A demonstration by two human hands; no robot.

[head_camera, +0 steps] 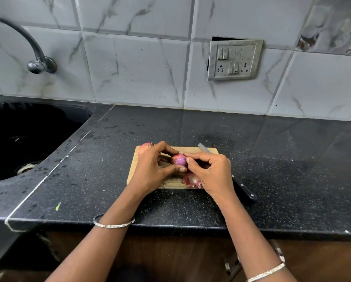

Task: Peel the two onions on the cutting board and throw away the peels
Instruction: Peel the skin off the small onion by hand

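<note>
Purple onion (179,159) is gripped above the cutting board (171,183) by the left hand (152,167), fingers curled round it. Its skin is pinched by the right hand (209,171). Second onion (145,147) is seen at the board's far-left corner; peels (192,180) lie near. Knife (242,189) is laid on the dark surface (101,165) at the board's right.

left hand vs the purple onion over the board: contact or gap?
Touching. The head view shows the left hand gripping the purple onion: its thumb lies against the underside, its fingers curl over the top, and no gap shows.
</note>
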